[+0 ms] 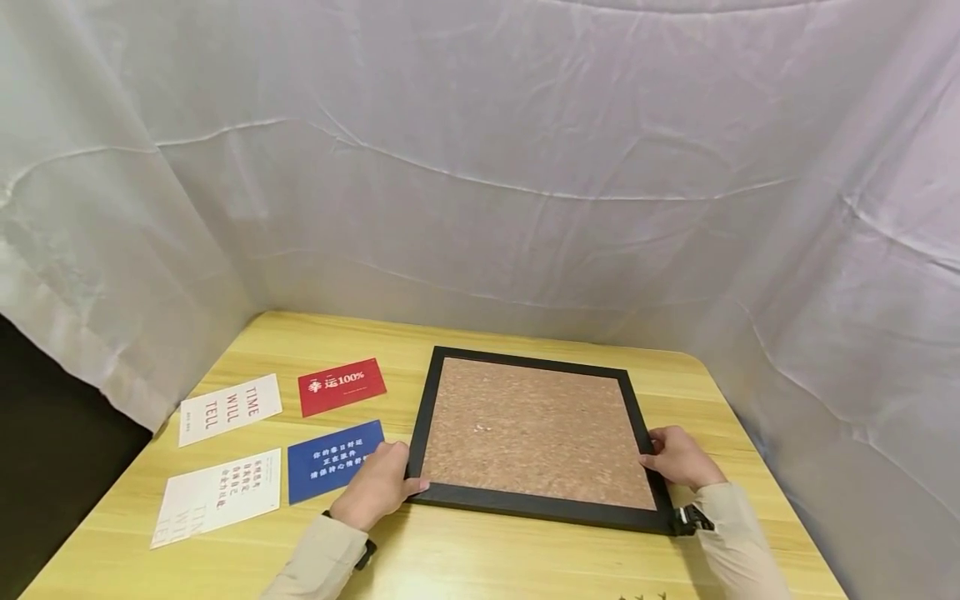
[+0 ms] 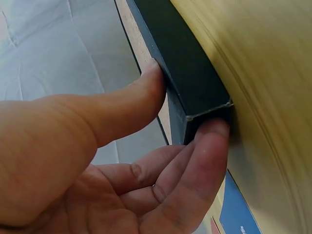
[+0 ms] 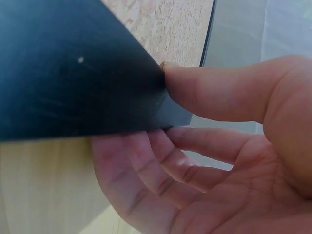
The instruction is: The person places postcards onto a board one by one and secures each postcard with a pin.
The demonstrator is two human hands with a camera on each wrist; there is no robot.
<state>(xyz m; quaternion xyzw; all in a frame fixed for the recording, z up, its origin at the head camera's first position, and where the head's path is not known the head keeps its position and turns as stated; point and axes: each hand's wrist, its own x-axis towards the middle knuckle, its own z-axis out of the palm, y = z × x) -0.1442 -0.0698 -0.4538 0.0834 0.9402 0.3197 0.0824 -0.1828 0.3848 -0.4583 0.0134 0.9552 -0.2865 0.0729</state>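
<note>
A cork board with a black frame lies at a slight angle over the wooden table. My left hand grips its near left corner. In the left wrist view the thumb presses the inner edge of the frame, while the fingertips curl under the corner. At the right side, my right hand grips the frame close to the near corner. The right wrist view shows that thumb on top by the cork and the fingers tucked beneath. Small pale marks show on the cork.
Left of the board lie a red card, a blue card beside my left hand, and two white printed cards, one farther and one nearer. Pale curtains enclose the wooden table at the back and sides.
</note>
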